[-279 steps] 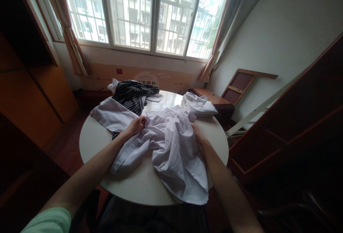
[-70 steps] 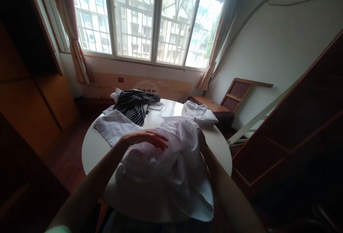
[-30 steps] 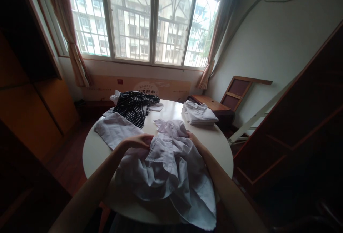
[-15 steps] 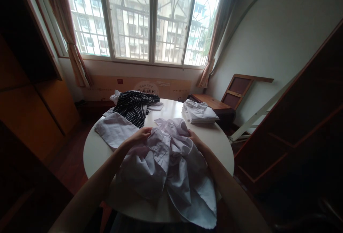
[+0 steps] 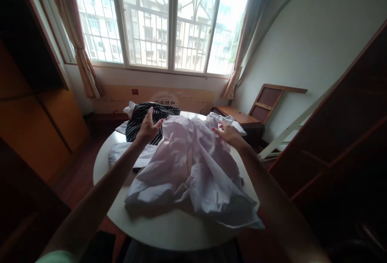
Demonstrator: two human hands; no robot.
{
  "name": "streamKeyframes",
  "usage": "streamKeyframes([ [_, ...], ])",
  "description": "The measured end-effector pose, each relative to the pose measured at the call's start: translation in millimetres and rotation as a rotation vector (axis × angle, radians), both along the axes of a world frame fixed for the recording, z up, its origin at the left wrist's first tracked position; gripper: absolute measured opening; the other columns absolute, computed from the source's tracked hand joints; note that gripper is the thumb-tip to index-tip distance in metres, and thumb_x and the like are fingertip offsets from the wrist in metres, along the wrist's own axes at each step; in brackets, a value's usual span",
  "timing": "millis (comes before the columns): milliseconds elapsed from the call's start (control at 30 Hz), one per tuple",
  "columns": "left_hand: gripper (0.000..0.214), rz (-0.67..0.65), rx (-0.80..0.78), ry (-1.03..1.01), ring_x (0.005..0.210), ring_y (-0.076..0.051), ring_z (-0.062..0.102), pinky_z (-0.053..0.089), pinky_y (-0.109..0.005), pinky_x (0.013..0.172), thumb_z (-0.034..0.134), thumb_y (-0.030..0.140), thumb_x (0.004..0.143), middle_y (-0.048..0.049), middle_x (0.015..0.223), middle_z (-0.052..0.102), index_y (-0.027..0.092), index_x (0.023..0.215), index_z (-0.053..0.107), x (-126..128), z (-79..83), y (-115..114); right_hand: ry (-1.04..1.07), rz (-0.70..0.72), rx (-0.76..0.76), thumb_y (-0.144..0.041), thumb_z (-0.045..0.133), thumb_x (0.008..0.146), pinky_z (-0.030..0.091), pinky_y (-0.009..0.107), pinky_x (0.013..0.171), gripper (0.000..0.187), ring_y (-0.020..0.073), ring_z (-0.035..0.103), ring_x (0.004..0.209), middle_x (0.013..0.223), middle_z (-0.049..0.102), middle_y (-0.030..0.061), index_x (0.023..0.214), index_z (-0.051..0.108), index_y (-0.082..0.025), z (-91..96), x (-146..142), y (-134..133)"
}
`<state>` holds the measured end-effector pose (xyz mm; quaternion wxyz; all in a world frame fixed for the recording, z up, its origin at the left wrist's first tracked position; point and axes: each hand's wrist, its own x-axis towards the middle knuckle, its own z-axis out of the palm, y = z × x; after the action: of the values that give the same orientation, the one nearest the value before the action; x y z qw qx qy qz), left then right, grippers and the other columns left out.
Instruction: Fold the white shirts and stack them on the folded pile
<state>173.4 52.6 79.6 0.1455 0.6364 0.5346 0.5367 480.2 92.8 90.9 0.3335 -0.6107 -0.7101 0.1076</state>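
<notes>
A crumpled white shirt lies spread over the middle of the round table, one corner hanging past its right front edge. At the shirt's far left side my left hand is raised, thumb and fingers apart, with nothing in it. Over the far right side hovers my right hand, its fingers spread close to the cloth; whether a fingertip touches it I cannot tell. Behind my left hand sits a black-and-white striped garment, with a white cloth piece nearer to me.
The white round table carries everything. A stack of folded white shirts is at its back right, partly behind my right hand. Beyond stand a wooden side table and a barred window. A dark wooden panel slants along the right.
Both hands have let go of the white shirt and lifted, fingers spreading. The shirt has moved away from me and now lies flatter and wider, covering part of the folded stack from view.
</notes>
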Motion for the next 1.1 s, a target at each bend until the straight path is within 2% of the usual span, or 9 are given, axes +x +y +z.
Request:
streamKeyframes([
  [100,0.033,-0.063,-0.074,0.134,0.088,-0.021,0.060,0.045,-0.032,0.078,0.049,0.042,0.077,-0.0064,0.093,0.066,0.017,0.096,0.060,-14,-22.8,-14,-0.054,0.022,-0.010,-0.043,0.053,0.079,0.043,0.035,0.085,0.039,0.0246,0.058,0.097,0.106,0.063,0.0139,0.105,0.056,-0.014,-23.9,16,-13],
  [233,0.040,-0.085,-0.295,0.480,0.069,-0.019,0.059,0.043,-0.029,0.064,0.037,0.051,0.082,-0.0034,0.073,0.062,0.018,0.073,0.057,-36,-62.3,-63,-0.021,0.124,-0.193,-0.055,0.047,0.078,0.044,0.029,0.064,0.040,0.0198,0.059,0.071,0.076,0.064,0.0063,0.077,0.058,-0.016,-51.3,35,-63],
  [367,0.037,-0.056,-0.436,0.662,0.079,-0.022,0.058,0.042,-0.029,0.063,0.049,0.055,0.073,-0.0044,0.089,0.061,0.020,0.083,0.057,-44,-89.9,-107,-0.032,0.304,-0.386,-0.057,0.046,0.078,0.039,0.025,0.057,0.043,0.0149,0.052,0.061,0.065,0.058,0.0015,0.069,0.057,-0.017,-66.4,25,-113],
  [567,0.016,-0.084,-0.468,0.626,0.078,-0.019,0.056,0.041,-0.029,0.067,0.040,0.031,0.079,-0.0040,0.086,0.058,0.020,0.076,0.051,-48,-107.2,-116,0.095,0.488,-0.412,-0.037,0.055,0.074,0.041,0.025,0.064,0.022,0.0171,0.053,0.073,0.079,0.060,0.0033,0.073,0.060,-0.015,-82.6,13,-134],
  [733,0.027,-0.009,-0.390,0.352,0.058,-0.015,0.051,0.039,-0.025,0.055,0.034,0.040,0.083,0.0022,0.061,0.051,0.021,0.068,0.045,-45,-77.6,-108,0.331,0.236,-0.323,-0.035,0.055,0.063,0.037,0.023,0.050,0.020,0.0143,0.048,0.057,0.062,0.053,-0.0010,0.072,0.055,-0.016,-58.1,49,-121],
  [833,0.026,0.185,-0.192,0.193,0.052,-0.014,0.045,0.037,-0.024,0.051,0.035,0.041,0.082,0.0041,0.055,0.042,0.021,0.065,0.042,-32,-41.5,-106,0.398,-0.004,-0.032,-0.034,0.055,0.060,0.031,0.022,0.043,0.018,0.0108,0.039,0.047,0.052,0.041,-0.0049,0.063,0.045,-0.020,-20.4,59,-125],
  [933,0.026,0.298,0.022,0.014,0.056,-0.013,0.045,0.039,-0.024,0.052,0.036,0.040,0.083,0.0027,0.060,0.045,0.021,0.066,0.043,-8,-11.1,-109,0.308,-0.261,0.303,-0.028,0.054,0.063,0.036,0.022,0.046,0.012,0.0118,0.042,0.052,0.059,0.045,-0.0034,0.069,0.046,-0.022,12.6,47,-142],
  [1000,0.028,0.108,0.009,-0.038,0.062,-0.015,0.051,0.044,-0.025,0.055,0.037,0.045,0.083,0.0005,0.065,0.051,0.022,0.072,0.048,10,1.1,-116,0.238,-0.130,0.287,-0.027,0.056,0.065,0.040,0.022,0.048,0.013,0.0134,0.046,0.056,0.065,0.051,-0.0012,0.076,0.050,-0.023,22.3,30,-157],
  [1100,0.027,-0.680,-0.296,0.263,0.080,-0.017,0.060,0.049,-0.027,0.071,0.049,0.047,0.078,-0.0017,0.081,0.064,0.024,0.088,0.060,27,5.6,-126,0.078,0.401,-0.112,-0.036,0.062,0.064,0.047,0.026,0.058,0.025,0.0178,0.056,0.066,0.076,0.061,0.0031,0.085,0.059,-0.024,18.7,11,-172],
])
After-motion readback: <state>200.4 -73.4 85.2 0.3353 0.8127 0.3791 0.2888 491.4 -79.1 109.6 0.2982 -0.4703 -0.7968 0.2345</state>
